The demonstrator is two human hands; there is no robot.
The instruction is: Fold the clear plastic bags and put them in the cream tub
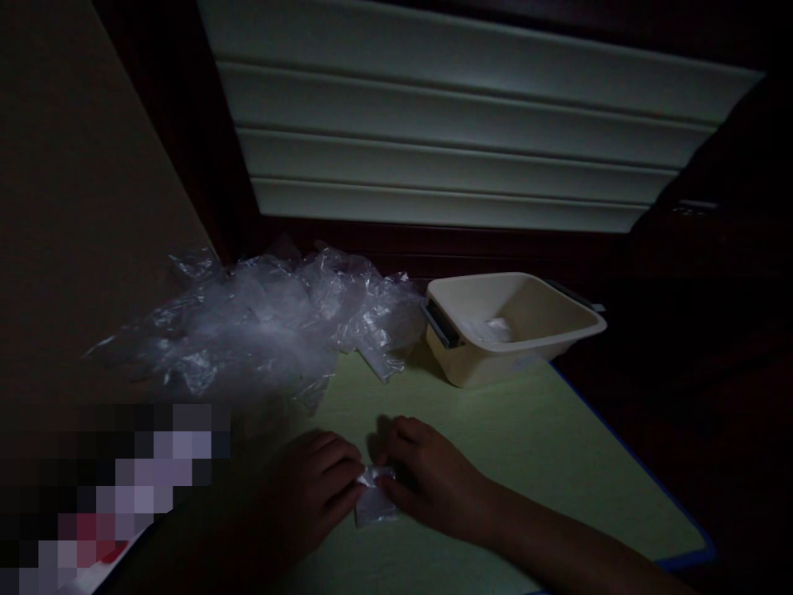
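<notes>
Left grip (330, 481), right grip (427, 473) bare-fingered, lower centre; right forearm (545, 529) bare, slender, lower right; left forearm (251, 521) deep in shadow.

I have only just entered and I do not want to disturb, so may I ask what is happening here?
A person's left hand and right hand meet at a small clear plastic piece, their fingers holding it close to the green tabletop. Beyond the left hand lies a loose heap of crinkled clear plastic. Beyond the right hand stands a cream tub with something shiny inside; the dim light hides what it is.
</notes>
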